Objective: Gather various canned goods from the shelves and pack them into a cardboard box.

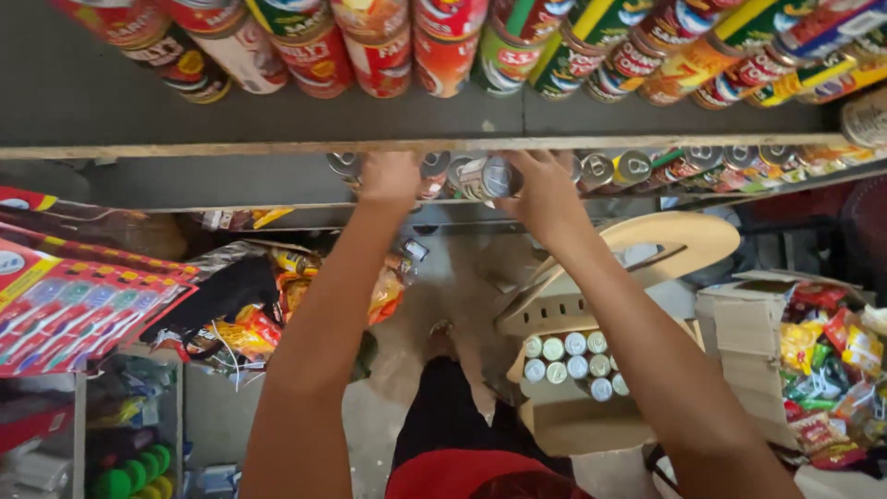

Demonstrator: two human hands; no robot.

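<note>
**Silver cans at the shelf edge**

Silver-topped can (488, 177) sits clamped in the right hand (545, 189) at the lower shelf (231, 148). Left hand (388, 177) rests on the row of cans (637, 168); its grip cannot be told.

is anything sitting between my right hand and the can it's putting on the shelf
No. The right hand already grips the can at the shelf's front edge, nothing between them. Other cans stand close on its right, and the left hand is at the cans beside it.
</note>
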